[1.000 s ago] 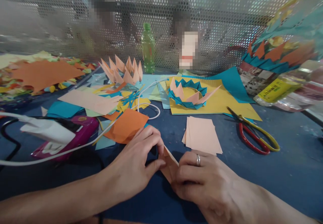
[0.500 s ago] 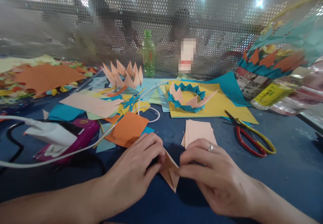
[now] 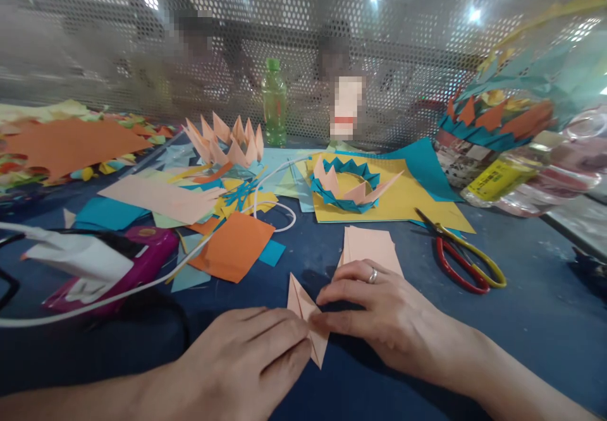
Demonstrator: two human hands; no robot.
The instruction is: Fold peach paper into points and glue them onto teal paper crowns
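A small peach paper [image 3: 297, 296], folded into a narrow diamond with a crease down its middle, lies on the blue table between my hands. My left hand [image 3: 258, 354] presses its left edge, fingers together. From the other side, my right hand [image 3: 384, 307], with a ring on one finger, has thumb and fingertips closed on the right edge. Just beyond the right hand is a stack of peach paper squares [image 3: 372, 244], partly covered by its fingers. Behind them a ring of folded blue and peach paper [image 3: 348, 201] rests on a yellow sheet [image 3: 408, 200].
Scissors [image 3: 462, 260] with red and yellow handles lie at right. To the left are orange paper squares [image 3: 234, 244], a purple power strip [image 3: 152, 250] and a white cable [image 3: 165, 285]. A peach paper crown [image 3: 227, 146], green bottle [image 3: 275, 105] and clear bottle [image 3: 502, 174] stand farther back.
My left hand has moved down from the paper's upper part to its lower left edge. The folded paper now lies flatter, its top point showing. The view has shifted slightly.
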